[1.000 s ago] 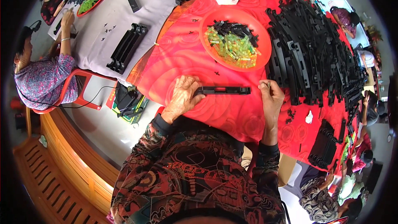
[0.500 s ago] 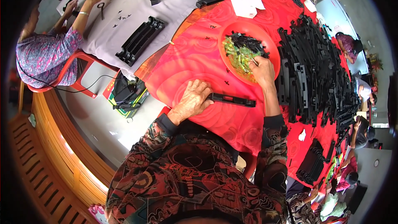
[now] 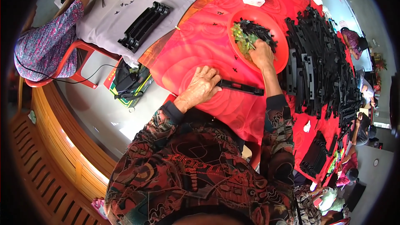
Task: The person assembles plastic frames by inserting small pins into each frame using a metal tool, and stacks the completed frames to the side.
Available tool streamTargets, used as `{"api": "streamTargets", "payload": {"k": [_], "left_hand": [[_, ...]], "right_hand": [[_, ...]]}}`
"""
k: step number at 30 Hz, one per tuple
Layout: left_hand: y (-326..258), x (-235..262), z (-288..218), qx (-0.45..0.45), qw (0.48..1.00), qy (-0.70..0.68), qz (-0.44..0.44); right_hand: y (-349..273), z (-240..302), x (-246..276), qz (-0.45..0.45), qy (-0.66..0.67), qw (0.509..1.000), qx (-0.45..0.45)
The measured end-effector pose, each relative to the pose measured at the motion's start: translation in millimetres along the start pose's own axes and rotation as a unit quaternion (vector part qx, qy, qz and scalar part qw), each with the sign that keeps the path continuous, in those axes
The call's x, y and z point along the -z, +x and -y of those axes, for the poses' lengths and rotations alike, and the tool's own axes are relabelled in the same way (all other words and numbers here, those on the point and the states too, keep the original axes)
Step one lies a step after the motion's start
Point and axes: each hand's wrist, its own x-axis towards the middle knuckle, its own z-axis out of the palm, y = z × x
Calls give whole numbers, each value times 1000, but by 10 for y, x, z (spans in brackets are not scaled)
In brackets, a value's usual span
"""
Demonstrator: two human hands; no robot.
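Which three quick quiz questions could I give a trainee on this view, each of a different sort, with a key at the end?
1. Which two colours dominate among the small pieces in the wide, round red bowl?

2. True or false: the person's left hand is at one end of the long, narrow black part.

3. Where is the person's right hand?
A) On the pale lilac tablecloth
B) Over the bowl
C) On the big heap of long black parts

Key:
1. Yellow-green and black.
2. True; it is at the part's left end.
3. B.
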Motion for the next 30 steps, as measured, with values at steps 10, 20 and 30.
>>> {"api": "streamTargets", "payload": {"k": [10,20,30], "left_hand": [[-5,7,-18,3,1000,-27,-4],[-61,35,-115,-4,999,30,-41],[113,-15,-207,-115,993,7,-14]], "right_hand": [[-115,25,259,-7,93,996,-6],[-1355,163,477,-9,311,943,120],[-1570,105,54,-15,276,961,28]]}}
